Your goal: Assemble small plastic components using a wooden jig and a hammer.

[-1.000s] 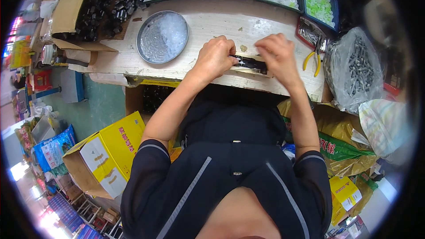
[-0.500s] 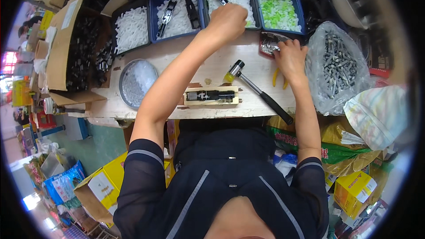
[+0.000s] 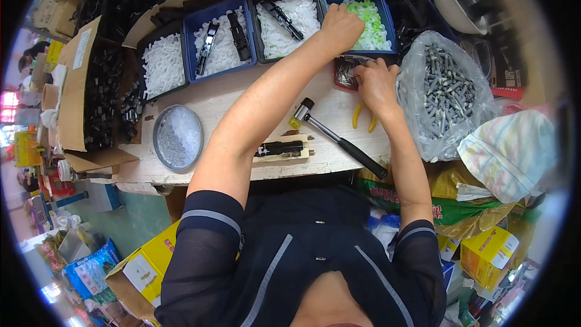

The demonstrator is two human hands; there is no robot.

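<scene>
My left hand (image 3: 342, 28) is over the left side of a blue bin (image 3: 392, 39) of green and white plastic pieces (image 3: 370, 24). Its fingers are curled, and whatever is in them is hidden. My right hand (image 3: 379, 83) reaches into a small red box (image 3: 345, 85) of thin metal parts (image 3: 346, 71). Those fingers are bent together too; I cannot make out what they grip. Partly behind my left forearm, a black mechanism (image 3: 281, 148) rests in a wooden holder (image 3: 305, 145) on the table. A hammer (image 3: 339, 139) with a black grip lies to its right.
Bins of white pieces (image 3: 163, 63) line the back, with black mechanisms (image 3: 238, 35) on some. A round metal dish (image 3: 177, 136) sits left. Yellow-handled pliers (image 3: 357, 115) lie near my right wrist, beside a plastic bag (image 3: 445, 94) of grey parts. A cardboard box (image 3: 72, 94) stands far left.
My left hand has moved right, from the bin of white pieces to the bin of green and white ones. My right hand stays at the red box. The whole view has shifted slightly.
</scene>
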